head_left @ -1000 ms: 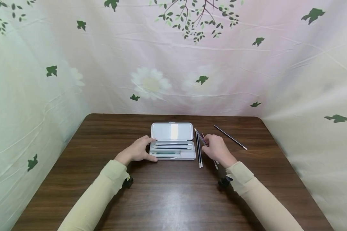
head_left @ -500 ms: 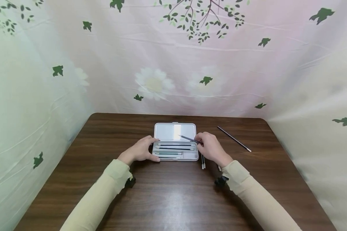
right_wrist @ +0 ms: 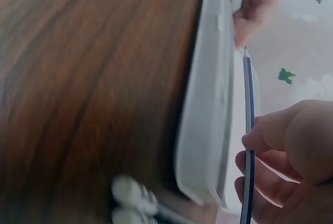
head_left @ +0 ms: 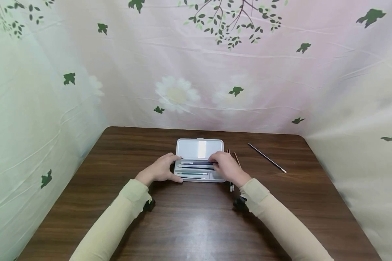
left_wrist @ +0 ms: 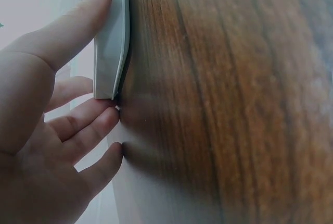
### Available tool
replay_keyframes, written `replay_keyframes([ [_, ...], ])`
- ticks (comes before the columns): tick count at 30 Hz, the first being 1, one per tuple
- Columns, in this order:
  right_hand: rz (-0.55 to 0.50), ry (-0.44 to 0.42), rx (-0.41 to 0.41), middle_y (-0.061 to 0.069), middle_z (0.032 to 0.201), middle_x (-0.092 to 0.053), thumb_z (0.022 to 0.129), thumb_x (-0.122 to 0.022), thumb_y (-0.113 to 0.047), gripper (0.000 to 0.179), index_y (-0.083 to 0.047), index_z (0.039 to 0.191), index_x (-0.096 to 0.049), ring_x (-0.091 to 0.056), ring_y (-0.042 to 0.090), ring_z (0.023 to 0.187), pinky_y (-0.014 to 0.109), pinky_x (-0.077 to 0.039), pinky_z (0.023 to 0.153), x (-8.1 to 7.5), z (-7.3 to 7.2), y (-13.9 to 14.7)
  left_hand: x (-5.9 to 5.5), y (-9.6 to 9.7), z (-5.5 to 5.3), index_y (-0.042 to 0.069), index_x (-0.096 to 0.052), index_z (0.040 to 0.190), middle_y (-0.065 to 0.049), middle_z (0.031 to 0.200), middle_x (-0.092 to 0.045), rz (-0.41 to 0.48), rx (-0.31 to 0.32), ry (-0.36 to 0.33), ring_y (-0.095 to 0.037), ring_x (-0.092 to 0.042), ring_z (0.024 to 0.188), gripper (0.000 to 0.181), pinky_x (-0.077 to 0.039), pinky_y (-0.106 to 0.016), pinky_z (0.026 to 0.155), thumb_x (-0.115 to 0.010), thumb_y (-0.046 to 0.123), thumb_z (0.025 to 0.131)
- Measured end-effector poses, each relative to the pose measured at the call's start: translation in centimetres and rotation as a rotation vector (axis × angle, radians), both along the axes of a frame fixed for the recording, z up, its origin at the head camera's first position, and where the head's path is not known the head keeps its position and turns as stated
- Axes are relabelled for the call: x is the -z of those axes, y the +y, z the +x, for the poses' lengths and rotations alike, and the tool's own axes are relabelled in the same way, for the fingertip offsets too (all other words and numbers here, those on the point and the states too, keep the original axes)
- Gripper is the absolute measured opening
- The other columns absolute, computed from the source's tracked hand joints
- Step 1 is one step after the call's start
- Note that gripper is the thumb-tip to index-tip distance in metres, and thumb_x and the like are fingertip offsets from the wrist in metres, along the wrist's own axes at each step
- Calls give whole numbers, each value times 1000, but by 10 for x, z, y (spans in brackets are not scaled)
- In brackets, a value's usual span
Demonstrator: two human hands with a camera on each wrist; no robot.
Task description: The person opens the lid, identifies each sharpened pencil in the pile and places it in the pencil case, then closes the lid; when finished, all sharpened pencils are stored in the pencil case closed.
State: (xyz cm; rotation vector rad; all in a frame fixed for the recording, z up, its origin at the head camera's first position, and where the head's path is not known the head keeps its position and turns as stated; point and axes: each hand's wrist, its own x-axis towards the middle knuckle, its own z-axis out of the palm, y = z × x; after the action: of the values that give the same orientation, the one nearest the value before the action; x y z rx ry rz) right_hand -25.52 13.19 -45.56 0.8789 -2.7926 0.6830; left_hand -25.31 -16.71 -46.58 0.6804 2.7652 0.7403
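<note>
An open white pencil case (head_left: 187, 149) lies on the table with its lid folded back and several pencils (head_left: 192, 173) in its tray. My left hand (head_left: 160, 169) holds the case's left end, thumb (left_wrist: 78, 28) at the near edge and fingers spread around the end. Over the tray's right part, my right hand (head_left: 228, 168) pinches a dark blue-striped pencil (right_wrist: 248, 94) between thumb and fingers. Its sharpened tip points left, towards my left hand. In the head view the right hand hides part of the tray.
Beside the case's right end lie more pencils, their white eraser ends (head_left: 232, 188) towards me and partly under my right arm. One dark pencil (head_left: 267, 158) lies apart, slanting, farther right. The wooden table (head_left: 196, 224) meets patterned cloth (head_left: 196, 72) at the back and sides.
My right hand has lifted a pencil from the group right of the case, turned it sideways and carried it left over the tray. The left hand stays on the case.
</note>
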Motion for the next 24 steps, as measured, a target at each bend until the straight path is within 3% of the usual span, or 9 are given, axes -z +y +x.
replay_keyframes([
  [17,18,51,-140,8,101,-79,90,-66,11,24,-5,100,-81,-74,21,97,39,-60,88,13,-3,-32,0,0,0,3,-55,150,-8,124,-60,4,0,2,-23,-56,114,98,-47,-44,106,-95,50,74],
  [24,-52,59,-79,9,105,-76,92,-67,5,20,-3,107,-79,-72,22,101,41,-59,89,13,-2,-15,0,0,0,3,-54,151,-8,125,-60,1,9,13,-24,-56,117,99,-47,-45,108,-95,50,74],
])
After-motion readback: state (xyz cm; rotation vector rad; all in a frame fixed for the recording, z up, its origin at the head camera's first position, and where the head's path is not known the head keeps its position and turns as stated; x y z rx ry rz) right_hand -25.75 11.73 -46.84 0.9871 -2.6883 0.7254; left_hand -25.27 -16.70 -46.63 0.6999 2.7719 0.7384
